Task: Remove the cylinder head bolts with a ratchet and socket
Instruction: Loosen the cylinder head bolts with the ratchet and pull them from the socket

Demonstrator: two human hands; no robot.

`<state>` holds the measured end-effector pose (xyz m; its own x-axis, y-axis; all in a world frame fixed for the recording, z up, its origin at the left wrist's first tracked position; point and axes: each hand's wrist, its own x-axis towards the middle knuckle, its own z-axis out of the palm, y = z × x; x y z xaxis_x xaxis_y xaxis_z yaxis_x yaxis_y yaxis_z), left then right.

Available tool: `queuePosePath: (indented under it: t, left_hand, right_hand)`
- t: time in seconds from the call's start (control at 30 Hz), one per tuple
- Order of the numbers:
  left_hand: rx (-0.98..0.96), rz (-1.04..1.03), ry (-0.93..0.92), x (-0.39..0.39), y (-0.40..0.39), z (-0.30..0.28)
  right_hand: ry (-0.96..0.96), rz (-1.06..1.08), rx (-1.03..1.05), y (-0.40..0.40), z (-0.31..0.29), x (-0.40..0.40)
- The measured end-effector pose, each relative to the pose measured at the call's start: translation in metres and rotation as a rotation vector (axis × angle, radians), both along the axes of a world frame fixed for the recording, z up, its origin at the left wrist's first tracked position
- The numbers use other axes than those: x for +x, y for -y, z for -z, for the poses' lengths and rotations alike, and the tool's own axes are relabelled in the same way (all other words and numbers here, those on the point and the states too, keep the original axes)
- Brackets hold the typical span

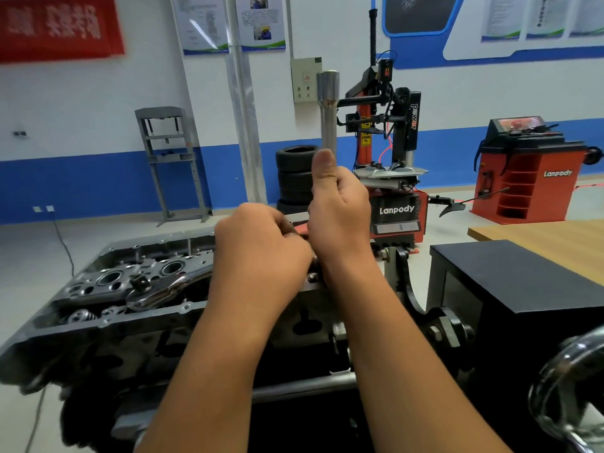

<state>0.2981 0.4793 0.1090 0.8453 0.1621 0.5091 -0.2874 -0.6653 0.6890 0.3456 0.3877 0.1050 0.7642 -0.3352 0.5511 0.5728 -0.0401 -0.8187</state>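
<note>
Socket: a long, bright steel tube (327, 109); wider at its top end, narrower down the shaft; it stands upright in my right hand (340, 207), its top well above my knuckles and clear of everything around it.
Right hand: my fingers are curled round the lower shaft and my thumb lies straight up along it; the part below my fist is hidden.
Left hand: my left hand (261, 246) sits just beside the right, touching it at the knuckles; the fingers are curled in, but I cannot tell what, if anything, they pinch.
Ratchet: chrome (163, 289), lying loose on top of the engine to my left, its square drive pointing up; well apart from both hands.
Engine: dark grey metal (98, 325) with round bores and small gears showing at its near left; its near edge runs straight across under my forearms.
Bolts: too small or hidden to pick out.
Room: open floor beyond the engine's far edge; a black box (510, 289) stands close on the right; a wooden desk (539, 233) behind it; a red tyre machine (392, 178) stands farther back.
</note>
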Motion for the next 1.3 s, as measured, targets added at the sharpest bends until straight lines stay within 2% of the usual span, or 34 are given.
queuePosePath:
  t: [0.1,0.17,0.37,0.47,0.63,0.73,0.93,1.03,1.3]
  left_hand:
    - [-0.162,-0.005,0.065,-0.001,-0.023,-0.003]
    - [-0.197,0.049,0.056,-0.003,-0.036,-0.003]
    - [0.073,0.229,-0.079,0.002,-0.03,0.019]
    - [0.138,0.298,-0.037,0.004,-0.011,0.029]
    - [0.284,0.153,-0.044,0.008,0.012,0.027]
    - [0.235,0.138,-0.052,0.016,0.014,0.022]
    - [0.108,0.279,0.055,0.024,0.014,0.014]
    - [0.106,0.281,0.097,0.028,0.014,0.013]
    - [0.106,0.304,0.11,0.025,0.014,0.016]
  right_hand:
    - [0.067,-0.063,0.046,0.001,-0.007,-0.008]
    - [0.121,-0.095,0.055,0.003,-0.015,-0.011]
    - [0.169,-0.16,0.114,0.003,-0.023,-0.017]
    - [0.197,-0.181,0.128,0.002,-0.026,-0.018]
    - [0.201,-0.181,0.165,0.0,-0.027,-0.02]
    - [0.221,-0.189,0.159,-0.001,-0.028,-0.021]
    - [0.303,-0.129,0.107,0.006,-0.038,-0.024]
    - [0.311,-0.079,0.084,0.008,-0.043,-0.026]
    - [0.281,-0.107,0.101,0.005,-0.045,-0.034]
